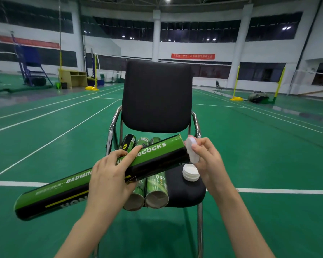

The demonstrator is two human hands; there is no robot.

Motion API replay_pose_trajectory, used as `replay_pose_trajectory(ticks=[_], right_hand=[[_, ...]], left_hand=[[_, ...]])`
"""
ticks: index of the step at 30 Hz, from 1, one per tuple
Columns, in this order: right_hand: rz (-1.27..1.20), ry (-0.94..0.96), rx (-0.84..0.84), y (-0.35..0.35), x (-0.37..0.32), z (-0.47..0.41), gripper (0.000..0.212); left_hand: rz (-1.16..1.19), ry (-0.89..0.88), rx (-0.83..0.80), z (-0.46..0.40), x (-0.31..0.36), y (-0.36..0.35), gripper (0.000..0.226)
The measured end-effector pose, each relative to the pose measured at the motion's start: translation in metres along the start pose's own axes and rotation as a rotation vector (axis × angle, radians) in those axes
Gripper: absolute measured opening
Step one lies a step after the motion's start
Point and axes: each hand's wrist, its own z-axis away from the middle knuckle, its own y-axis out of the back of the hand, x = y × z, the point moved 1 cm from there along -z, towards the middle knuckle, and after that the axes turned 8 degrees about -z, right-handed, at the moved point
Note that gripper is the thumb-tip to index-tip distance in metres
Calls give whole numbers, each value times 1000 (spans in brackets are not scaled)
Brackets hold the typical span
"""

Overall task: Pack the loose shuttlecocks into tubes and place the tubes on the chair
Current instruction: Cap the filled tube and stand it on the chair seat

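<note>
My left hand (110,175) has its grip clamped round the middle of a long green and black tube (101,175), fingers over the top and covering part of the printed lettering. The tube runs slanted, low at the left, high at the right, held above the chair seat (186,190). My right hand (207,159) pinches a white cap (191,149) right at the tube's upper end; I cannot tell whether the cap is seated on the rim or just touching it, and I see nothing of what is inside the tube.

Under the held tube, more tubes (156,189) lie side by side on the seat, their near ends open and reaching over the front edge; the held tube and my left hand hide their middles, so I cannot count them surely. A second white cap (191,172) sits on the seat near its right edge, just below my right hand. The black backrest (157,95) stands behind, blocking the court beyond. Both forearms reach in from the bottom edge, wrists bent inward.
</note>
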Motion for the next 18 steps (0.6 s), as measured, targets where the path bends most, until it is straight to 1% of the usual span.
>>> replay_pose_trajectory(ticks=[3, 6, 7, 11, 15, 18], right_hand=[[-88, 24, -76, -14, -15, 13, 17], [-64, 95, -82, -25, -36, 22, 35], [-25, 119, -77, -29, -42, 23, 36], [179, 182, -83, -39, -52, 30, 17], [162, 214, -83, -40, -51, 36, 10], [157, 241, -91, -40, -55, 39, 37]], left_hand=[[11, -6, 33, -6, 6, 12, 100], [5, -10, 61, -9, 9, 22, 99], [-7, -15, 69, -10, 9, 25, 99], [-21, -18, 90, -8, 13, 36, 98], [-3, -36, 108, -8, 13, 47, 95], [16, -61, 109, -15, 14, 55, 92]])
